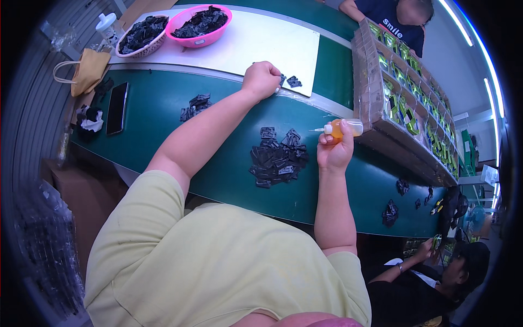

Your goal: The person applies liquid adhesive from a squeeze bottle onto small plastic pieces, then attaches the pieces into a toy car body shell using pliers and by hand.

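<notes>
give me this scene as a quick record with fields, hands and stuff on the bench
surface: green bench with a white board lying on it
left hand: closed fist at the board's near edge, beside small black parts
right hand: grips a small amber squeeze bottle, nozzle pointing left
between hands: pile of black parts
far left: pink basin and a lighter basket, both holding black parts
also: black phone
right: long cardboard tray of green packets
</notes>
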A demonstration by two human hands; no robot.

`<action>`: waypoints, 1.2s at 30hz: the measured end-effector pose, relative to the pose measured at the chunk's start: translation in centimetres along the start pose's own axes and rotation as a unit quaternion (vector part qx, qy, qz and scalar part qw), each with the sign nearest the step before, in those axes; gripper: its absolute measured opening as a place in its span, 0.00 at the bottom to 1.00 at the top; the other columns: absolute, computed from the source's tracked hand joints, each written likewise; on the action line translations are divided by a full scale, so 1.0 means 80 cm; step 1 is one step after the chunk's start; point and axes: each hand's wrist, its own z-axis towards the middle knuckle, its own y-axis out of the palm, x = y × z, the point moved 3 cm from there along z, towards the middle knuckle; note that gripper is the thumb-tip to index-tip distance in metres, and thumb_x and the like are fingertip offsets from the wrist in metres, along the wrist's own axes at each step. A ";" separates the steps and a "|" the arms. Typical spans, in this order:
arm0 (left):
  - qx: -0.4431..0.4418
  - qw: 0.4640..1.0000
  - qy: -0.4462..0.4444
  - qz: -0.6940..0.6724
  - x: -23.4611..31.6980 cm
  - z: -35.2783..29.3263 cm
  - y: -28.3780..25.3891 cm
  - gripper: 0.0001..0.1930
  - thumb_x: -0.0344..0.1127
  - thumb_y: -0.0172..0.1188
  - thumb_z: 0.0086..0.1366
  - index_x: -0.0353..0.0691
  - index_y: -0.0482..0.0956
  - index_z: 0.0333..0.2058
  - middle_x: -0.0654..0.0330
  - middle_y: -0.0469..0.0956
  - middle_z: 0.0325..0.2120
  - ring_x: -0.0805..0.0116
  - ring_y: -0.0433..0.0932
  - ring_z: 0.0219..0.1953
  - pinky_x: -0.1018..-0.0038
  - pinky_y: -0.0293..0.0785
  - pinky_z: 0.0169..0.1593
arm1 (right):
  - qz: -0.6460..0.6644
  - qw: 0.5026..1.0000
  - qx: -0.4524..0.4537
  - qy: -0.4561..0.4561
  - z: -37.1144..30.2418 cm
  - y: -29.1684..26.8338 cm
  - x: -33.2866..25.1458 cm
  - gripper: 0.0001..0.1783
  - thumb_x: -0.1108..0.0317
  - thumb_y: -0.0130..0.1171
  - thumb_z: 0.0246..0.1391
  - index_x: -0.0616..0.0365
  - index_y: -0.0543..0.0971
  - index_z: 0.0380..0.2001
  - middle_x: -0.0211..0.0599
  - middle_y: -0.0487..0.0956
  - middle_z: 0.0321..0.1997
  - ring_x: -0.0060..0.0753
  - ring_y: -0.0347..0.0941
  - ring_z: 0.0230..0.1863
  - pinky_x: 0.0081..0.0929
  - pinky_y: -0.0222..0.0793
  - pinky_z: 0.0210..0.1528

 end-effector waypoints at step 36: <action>0.079 0.968 0.007 0.239 -0.020 0.060 -0.088 0.18 0.46 0.62 0.50 0.40 0.82 0.35 0.54 0.82 0.32 0.59 0.80 0.36 0.68 0.74 0.44 | -0.037 0.999 -0.035 0.020 -0.003 -0.002 0.008 0.08 0.64 0.56 0.56 0.56 0.72 0.32 0.32 0.74 0.26 0.19 0.66 0.20 0.18 0.62 0.21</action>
